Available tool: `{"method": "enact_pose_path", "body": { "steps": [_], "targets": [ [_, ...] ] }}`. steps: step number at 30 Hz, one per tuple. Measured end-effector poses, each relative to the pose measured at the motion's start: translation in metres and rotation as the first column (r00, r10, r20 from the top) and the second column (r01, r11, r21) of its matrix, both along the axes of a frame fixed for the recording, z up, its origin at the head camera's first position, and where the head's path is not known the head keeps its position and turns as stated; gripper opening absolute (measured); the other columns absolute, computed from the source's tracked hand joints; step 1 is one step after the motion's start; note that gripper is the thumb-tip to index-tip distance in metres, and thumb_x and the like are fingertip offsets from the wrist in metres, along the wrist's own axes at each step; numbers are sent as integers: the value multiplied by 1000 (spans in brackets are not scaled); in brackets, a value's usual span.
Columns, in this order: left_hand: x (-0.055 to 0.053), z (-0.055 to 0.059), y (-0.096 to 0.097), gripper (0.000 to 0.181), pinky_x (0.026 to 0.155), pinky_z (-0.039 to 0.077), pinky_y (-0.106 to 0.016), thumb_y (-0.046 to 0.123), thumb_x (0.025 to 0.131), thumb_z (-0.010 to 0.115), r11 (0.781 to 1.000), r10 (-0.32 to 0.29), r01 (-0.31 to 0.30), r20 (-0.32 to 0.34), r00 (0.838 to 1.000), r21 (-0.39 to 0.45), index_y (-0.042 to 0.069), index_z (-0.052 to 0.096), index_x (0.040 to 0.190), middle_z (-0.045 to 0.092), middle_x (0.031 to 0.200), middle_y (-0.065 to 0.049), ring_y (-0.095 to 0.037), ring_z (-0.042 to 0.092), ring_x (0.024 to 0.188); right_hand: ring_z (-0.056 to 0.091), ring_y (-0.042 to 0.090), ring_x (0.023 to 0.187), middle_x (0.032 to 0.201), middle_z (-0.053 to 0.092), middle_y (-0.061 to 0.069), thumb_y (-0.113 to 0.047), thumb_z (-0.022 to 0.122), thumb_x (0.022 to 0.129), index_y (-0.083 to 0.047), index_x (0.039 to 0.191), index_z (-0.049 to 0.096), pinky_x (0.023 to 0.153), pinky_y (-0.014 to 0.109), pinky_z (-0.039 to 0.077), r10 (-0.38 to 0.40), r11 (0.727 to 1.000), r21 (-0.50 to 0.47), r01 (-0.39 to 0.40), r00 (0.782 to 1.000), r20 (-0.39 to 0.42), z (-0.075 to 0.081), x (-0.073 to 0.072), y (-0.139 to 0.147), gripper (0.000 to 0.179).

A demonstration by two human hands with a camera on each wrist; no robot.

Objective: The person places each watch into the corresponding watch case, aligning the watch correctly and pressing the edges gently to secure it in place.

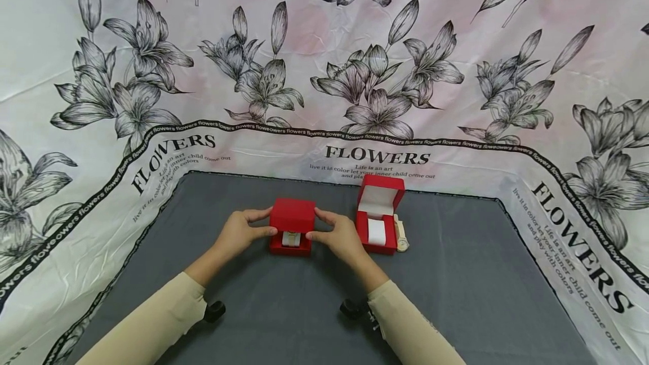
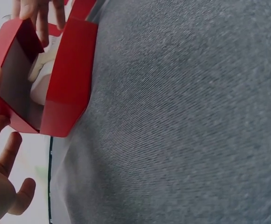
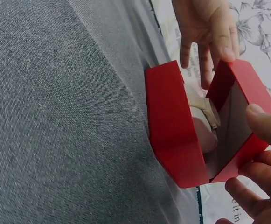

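Note:
A red watch box (image 1: 292, 216) stands on the grey cloth with its lid tilted partly down. Inside it a wristwatch (image 1: 291, 239) is wrapped around a white cushion (image 3: 204, 130). My left hand (image 1: 240, 234) holds the lid at its left side, thumb at the front edge and fingers farther back. On the opposite side my right hand (image 1: 341, 235) pinches the lid in the same way. Between lid and base a gap shows in both wrist views, where the watch's pale strap (image 3: 201, 103) appears.
To the right, a second red box (image 1: 376, 235) stands with its lid up and a white cushion in it. A gold-toned watch (image 1: 401, 235) leans or lies against its right side. Behind the grey cloth (image 1: 456, 275) rises a white floral sheet (image 1: 304, 151).

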State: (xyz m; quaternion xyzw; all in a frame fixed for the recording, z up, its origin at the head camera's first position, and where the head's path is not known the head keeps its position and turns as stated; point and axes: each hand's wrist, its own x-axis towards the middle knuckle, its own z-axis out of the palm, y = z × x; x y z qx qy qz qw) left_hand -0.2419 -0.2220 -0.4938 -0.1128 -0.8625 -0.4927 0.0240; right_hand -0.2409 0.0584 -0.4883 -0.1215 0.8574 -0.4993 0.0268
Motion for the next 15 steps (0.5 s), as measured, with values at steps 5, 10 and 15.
{"method": "enact_pose_path", "body": {
  "steps": [5,10,15],
  "targets": [
    [-2,-2,5,66,110,42,-55,36,79,89,1000,5,-5,-10,1000,17,17,66,138,65,139,-7,-32,54,135,51,24,141,152,54,-3,-33,84,86,-23,151,53,109,50,46,5,999,34,-4,1000,-25,1,1,3,73],
    [0,-3,10,67,109,43,-55,36,79,89,1000,18,-18,-29,999,7,18,65,138,66,138,-7,-31,55,133,51,24,140,151,55,-1,-31,83,87,-21,150,54,110,49,46,-18,999,37,21,996,-88,-5,4,4,71],
    [10,-7,15,64,101,51,-51,28,80,90,996,81,-82,-50,995,-25,16,65,138,67,134,-8,-30,58,129,50,25,141,150,56,2,-28,84,86,-17,150,53,111,49,45,-11,999,40,15,994,-111,-10,7,1,71]
  ]
}}
